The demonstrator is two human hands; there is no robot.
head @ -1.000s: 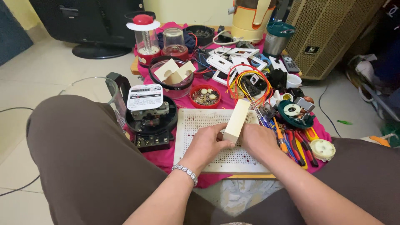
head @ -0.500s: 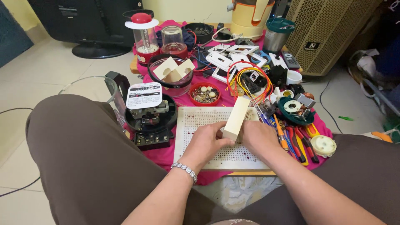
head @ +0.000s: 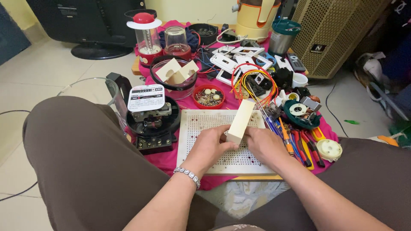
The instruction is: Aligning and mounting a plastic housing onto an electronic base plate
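While both hands clamp the cream block [head: 240, 120] upright over the perforated board [head: 201, 124], left hand [head: 210, 146] gripping its base and right hand [head: 264, 144] alongside, a slip could tip it into the coloured wires [head: 252, 81] just behind.

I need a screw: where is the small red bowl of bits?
In the head view, the red bowl sits just beyond the white perforated board, between the black meter on its left and the coloured wires.

One head-worn camera looks steeply down, close above the fingers [head: 222, 137], low cluttered table [head: 171, 156] beyond them.
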